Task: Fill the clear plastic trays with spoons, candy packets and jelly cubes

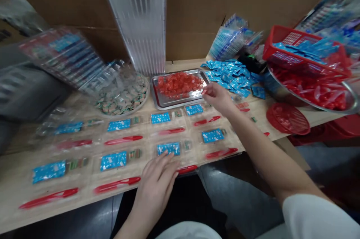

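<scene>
My left hand [159,179] lies over the table's front edge with fingers stretched out, its fingertips at a blue packet [168,148] in a clear plastic tray. A red plastic pen-shaped piece [187,169] lies beside it. At the right end of a metal tray [160,103], my right hand [216,96] is closed in a pinch. Something reddish shows at its fingertips, too blurred to name. Small red pieces [180,84] are heaped in the metal tray. Rows of clear trays hold blue packets [113,160], small green-and-tan pieces [134,154] and red pen-shaped pieces [116,184].
A round dish [147,94] of green-and-tan pieces stands left of the metal tray. Behind rises a stack of clear trays [143,18]. Loose blue packets [230,74], a red basket [298,33], a metal bowl [353,94] and a red strainer [300,123] are at right.
</scene>
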Tool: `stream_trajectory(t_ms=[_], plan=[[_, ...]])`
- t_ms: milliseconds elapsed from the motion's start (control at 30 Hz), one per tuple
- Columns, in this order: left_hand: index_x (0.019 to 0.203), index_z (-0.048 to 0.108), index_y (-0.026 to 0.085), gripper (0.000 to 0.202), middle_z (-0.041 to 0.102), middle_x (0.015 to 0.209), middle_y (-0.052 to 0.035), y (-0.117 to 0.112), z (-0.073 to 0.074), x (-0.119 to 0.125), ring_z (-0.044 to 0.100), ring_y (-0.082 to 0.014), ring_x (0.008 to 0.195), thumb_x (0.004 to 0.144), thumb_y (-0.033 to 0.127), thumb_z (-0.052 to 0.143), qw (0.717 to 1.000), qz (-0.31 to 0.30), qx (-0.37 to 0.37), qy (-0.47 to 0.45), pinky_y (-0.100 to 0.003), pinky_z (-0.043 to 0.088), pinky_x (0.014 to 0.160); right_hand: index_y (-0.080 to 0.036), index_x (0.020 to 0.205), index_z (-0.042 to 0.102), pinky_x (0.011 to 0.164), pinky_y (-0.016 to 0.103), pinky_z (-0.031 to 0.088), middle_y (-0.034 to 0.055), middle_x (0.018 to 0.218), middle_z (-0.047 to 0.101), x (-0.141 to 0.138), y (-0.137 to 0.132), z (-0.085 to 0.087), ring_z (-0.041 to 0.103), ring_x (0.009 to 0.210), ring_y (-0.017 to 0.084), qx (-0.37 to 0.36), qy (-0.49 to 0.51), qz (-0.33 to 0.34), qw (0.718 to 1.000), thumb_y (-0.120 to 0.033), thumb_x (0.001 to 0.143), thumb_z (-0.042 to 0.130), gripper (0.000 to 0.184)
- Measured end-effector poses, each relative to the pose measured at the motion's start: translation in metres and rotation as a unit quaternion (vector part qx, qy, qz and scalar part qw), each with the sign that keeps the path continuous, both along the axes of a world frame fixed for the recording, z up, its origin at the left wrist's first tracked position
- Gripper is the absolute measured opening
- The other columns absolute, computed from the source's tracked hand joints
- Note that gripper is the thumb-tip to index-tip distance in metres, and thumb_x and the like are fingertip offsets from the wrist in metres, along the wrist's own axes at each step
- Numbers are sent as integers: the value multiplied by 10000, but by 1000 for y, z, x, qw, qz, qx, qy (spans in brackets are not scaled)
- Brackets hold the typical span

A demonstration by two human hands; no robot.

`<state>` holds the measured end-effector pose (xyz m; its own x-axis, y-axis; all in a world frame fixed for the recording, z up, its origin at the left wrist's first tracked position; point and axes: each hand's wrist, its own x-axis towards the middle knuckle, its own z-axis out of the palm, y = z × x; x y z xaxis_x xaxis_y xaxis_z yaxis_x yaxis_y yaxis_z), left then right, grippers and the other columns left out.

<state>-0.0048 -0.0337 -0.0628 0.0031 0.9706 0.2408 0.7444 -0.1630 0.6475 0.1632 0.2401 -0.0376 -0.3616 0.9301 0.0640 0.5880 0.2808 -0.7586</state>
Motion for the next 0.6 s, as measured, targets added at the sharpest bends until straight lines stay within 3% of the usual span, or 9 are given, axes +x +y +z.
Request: stream_trajectory(t_ms=[67,100,200,233,267,333,467,533,600], plan=[[1085,623,252,248,638,1113,-73,11,8,3,575,-227,1076,865,229,512,978,54,-72,-186,-400,462,928,-192,936,532,651,278,482,30,847,653,-3,-54,8,620,773,173,-122,151,79,978,-258,778,621,193],[1079,617,232,240,649,1072,-81,18,14,4,599,-217,1028,876,282,500,943,73,-126,-300,-379,480,896,-205,932,534,701,292,494,25,874,661,-6,-82,10,629,816,170,-159,201,117,960,-268,782,625,186],[1032,595,165,307,671,951,-94,33,30,8,640,-194,897,878,405,481,768,84,-261,-579,-344,509,817,-229,941,567,864,348,466,39,1037,651,-12,-145,10,596,1008,183,-149,249,157,944,-234,802,616,147],[989,596,156,296,671,915,-85,36,33,9,643,-182,863,862,409,511,725,83,-276,-626,-330,509,803,-235,943,586,900,362,446,43,1081,635,-13,-158,9,572,1055,189,-117,237,154,952,-219,802,616,145],[941,597,151,267,668,891,-72,37,35,9,640,-169,843,839,395,558,702,83,-282,-649,-313,505,797,-239,946,604,918,371,433,46,1100,620,-13,-167,8,552,1080,194,-82,217,149,961,-206,800,619,150],[863,591,151,214,652,858,-38,35,37,10,626,-137,813,783,341,647,696,90,-277,-657,-272,492,781,-246,969,625,887,360,447,49,1066,609,-11,-176,7,550,1048,192,-24,174,143,974,-184,802,609,179],[804,576,155,206,603,806,10,29,34,11,569,-84,732,746,319,688,719,98,-258,-638,-213,465,709,-250,1100,589,778,322,481,44,985,616,-11,-187,11,573,916,168,62,112,150,980,-142,817,569,303],[802,573,157,210,588,782,15,27,32,12,542,-74,696,757,338,671,751,102,-243,-605,-193,448,659,-243,1106,582,783,323,478,38,971,631,-10,-191,12,581,884,163,98,97,142,980,-152,818,577,302],[803,572,158,212,582,756,8,24,28,12,533,-84,665,792,364,620,807,103,-223,-537,-198,441,616,-234,1060,599,746,305,486,28,923,647,-5,-189,12,593,831,156,86,85,138,983,-179,819,590,247]])
